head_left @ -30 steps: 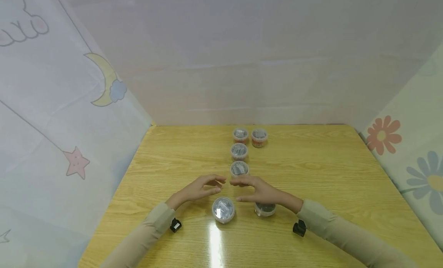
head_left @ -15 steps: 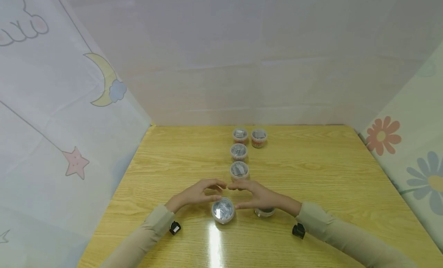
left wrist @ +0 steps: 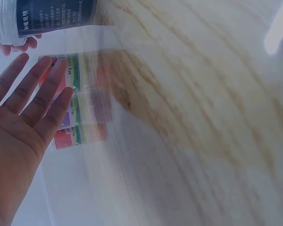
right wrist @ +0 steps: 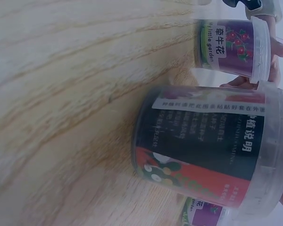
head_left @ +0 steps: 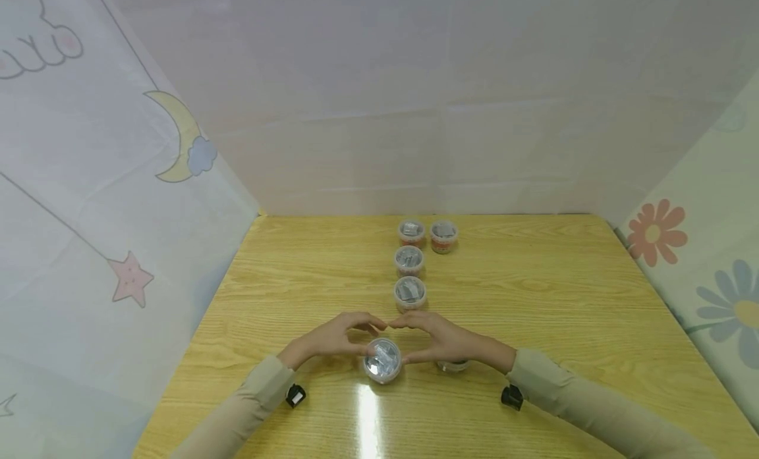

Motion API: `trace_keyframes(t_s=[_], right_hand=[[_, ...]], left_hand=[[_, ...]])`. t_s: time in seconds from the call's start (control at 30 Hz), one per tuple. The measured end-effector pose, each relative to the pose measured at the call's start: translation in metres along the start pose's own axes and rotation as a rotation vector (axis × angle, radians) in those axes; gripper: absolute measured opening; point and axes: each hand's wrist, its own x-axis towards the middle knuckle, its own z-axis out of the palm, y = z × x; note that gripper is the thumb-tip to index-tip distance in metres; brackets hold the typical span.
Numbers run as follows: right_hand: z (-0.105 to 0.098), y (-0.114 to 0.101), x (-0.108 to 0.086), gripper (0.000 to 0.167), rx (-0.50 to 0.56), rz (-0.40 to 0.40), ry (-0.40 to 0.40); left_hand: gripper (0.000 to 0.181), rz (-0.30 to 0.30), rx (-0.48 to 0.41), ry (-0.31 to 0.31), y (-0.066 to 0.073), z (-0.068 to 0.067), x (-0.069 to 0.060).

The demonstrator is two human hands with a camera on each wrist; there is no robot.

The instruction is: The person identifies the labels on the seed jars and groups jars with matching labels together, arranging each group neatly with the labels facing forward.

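A clear-lidded tub (head_left: 382,365) stands between the two hands near the table's front. My left hand (head_left: 332,335) curves around its left and far side, its thumb overlapping the lid. From the right, my right hand (head_left: 445,339) arches with its thumb tip beside the rim; contact cannot be told. In the left wrist view the left hand (left wrist: 26,117) has spread fingers below the tub (left wrist: 56,16). The right wrist view has this purple-labelled tub (right wrist: 233,47) beyond a larger-looking dark-and-red-labelled one (right wrist: 198,146), which is partly under the right wrist (head_left: 453,366) in the head view.
Beyond the hands, a tub (head_left: 410,293) and another (head_left: 409,260) line up towards the back. Two more, one left (head_left: 412,232) and one right (head_left: 444,236), stand side by side near the back wall (head_left: 427,149). Printed cloth walls flank the wooden table (head_left: 296,274).
Both hands have come down towards the table's front, around the near middle tub. The left thumb now overlaps its lid. The tubs stand where they were.
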Motion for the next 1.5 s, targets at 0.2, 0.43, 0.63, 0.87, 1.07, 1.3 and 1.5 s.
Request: trace_keyframes(t_s=[0.2, 0.43, 0.63, 0.87, 1.07, 1.3, 1.5], right_hand=[[0.001, -0.002, 0.001, 0.065, -0.010, 0.005, -0.012], [0.003, 0.000, 0.002, 0.064, -0.014, 0.004, -0.024], [0.006, 0.002, 0.003, 0.063, -0.003, 0.003, -0.035], [0.008, -0.004, 0.003, 0.062, -0.052, 0.004, -0.028], [0.010, -0.007, 0.002, 0.061, -0.102, 0.003, -0.018], [0.012, -0.009, 0.004, 0.062, -0.154, -0.002, -0.016], [0.013, -0.010, 0.004, 0.064, -0.180, -0.006, -0.016]], left_hand=[[0.057, -0.024, -0.003, -0.002, 0.001, 0.002, -0.003], [0.062, -0.021, 0.020, -0.006, 0.002, 0.006, -0.006], [0.063, -0.006, 0.033, -0.014, 0.002, 0.008, -0.007], [0.061, 0.000, 0.042, -0.015, 0.002, 0.010, -0.009], [0.064, -0.027, 0.062, -0.007, 0.002, 0.012, -0.013], [0.069, -0.022, 0.068, -0.009, 0.000, 0.014, -0.014], [0.072, -0.016, 0.086, -0.012, 0.000, 0.015, -0.015]])
